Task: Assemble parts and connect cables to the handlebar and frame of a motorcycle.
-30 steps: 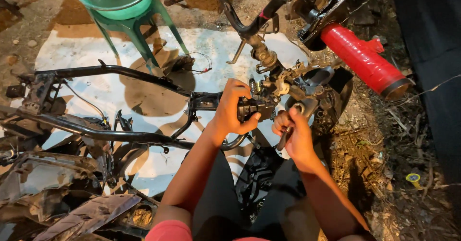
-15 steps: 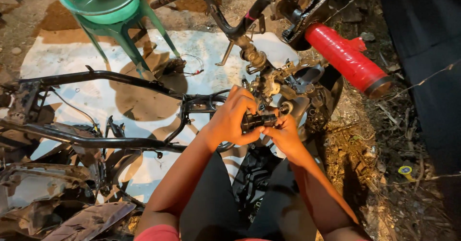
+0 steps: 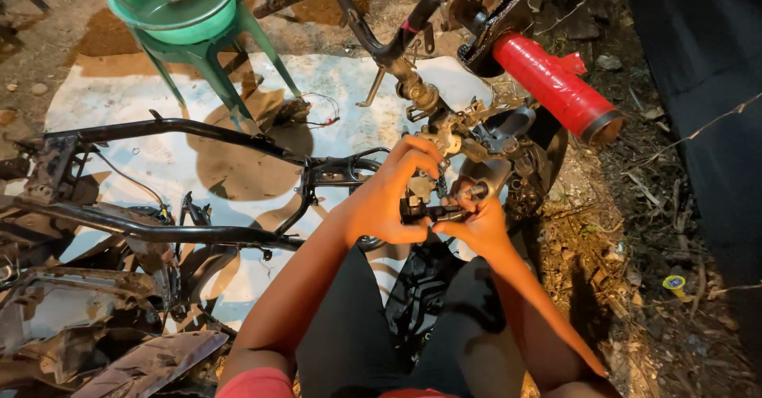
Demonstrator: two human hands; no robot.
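My left hand [image 3: 389,196] grips a small dark metal part [image 3: 419,209] at the front end of a stripped black motorcycle frame [image 3: 182,128]. My right hand [image 3: 476,223] pinches the same part from the right, fingers around a thin tool or bolt whose tip shows at the knuckles. Both hands meet just below the steering head and fork assembly [image 3: 444,132]. Handlebars [image 3: 349,5] rise behind them. The part's underside is hidden by my fingers.
A red-wrapped cylinder [image 3: 556,84] juts out at the upper right. A green basin with a brush [image 3: 178,1] sits on a green stool [image 3: 214,73] at the top left. A white sheet [image 3: 143,96] covers the ground. Scrap panels [image 3: 95,342] lie lower left; dirt and litter lie right.
My hands came closer together on the small part and shifted slightly downward. The view has drifted a little to the right.
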